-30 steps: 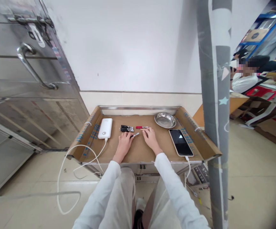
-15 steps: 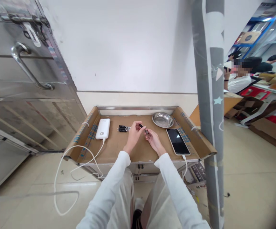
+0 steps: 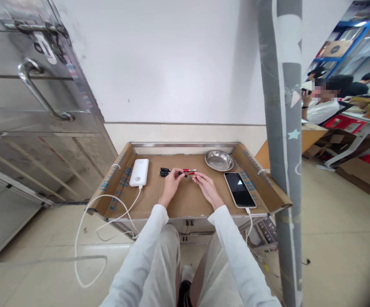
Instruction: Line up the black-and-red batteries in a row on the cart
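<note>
From the head camera, the left hand (image 3: 171, 181) and right hand (image 3: 204, 184) were pinched together on a small pen part (image 3: 186, 174) above the worktop (image 3: 185, 200); its long axis ran left-right between them, the red pen (image 3: 189, 170) just behind.

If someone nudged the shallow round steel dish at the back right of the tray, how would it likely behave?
The shallow round steel dish looks thin and polished, so it is probably light and would likely slide on the brown cardboard liner. Its low, wide shape suggests it would not tip. It appears rigid, and its smooth rim may be slippery to pinch.
</note>
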The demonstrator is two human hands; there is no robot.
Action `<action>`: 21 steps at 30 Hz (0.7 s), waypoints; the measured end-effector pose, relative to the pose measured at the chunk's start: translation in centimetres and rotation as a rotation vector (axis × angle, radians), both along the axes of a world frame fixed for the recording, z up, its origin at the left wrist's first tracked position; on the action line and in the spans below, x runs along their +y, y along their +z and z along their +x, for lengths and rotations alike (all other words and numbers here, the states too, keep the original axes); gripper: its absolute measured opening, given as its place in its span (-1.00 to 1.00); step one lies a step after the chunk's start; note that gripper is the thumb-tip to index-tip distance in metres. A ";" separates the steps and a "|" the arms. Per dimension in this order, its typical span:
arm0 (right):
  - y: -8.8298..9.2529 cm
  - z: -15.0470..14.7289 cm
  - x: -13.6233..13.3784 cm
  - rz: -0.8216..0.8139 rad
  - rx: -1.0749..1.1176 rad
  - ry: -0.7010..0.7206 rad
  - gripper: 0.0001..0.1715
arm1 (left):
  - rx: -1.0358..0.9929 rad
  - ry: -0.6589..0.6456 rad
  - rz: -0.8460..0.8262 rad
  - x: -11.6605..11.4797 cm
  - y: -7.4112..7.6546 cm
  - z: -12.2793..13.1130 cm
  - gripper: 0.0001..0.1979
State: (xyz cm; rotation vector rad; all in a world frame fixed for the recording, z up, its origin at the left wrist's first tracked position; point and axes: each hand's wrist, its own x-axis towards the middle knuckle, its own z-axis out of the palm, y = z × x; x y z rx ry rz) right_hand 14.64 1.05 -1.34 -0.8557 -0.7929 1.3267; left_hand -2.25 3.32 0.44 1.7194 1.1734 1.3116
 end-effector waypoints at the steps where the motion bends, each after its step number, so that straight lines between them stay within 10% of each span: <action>1: 0.0 0.0 0.0 0.008 0.012 -0.005 -0.68 | 0.077 -0.042 0.028 0.0 -0.3 0.2 -0.90; 7: 0.5 0.0 -0.2 0.055 0.073 0.031 -0.71 | 0.535 0.045 0.329 -0.9 -0.1 1.5 -0.79; 21: 1.4 -0.5 -1.0 -0.003 0.005 0.228 -0.62 | 0.647 -0.222 0.463 -2.4 0.6 1.5 -0.81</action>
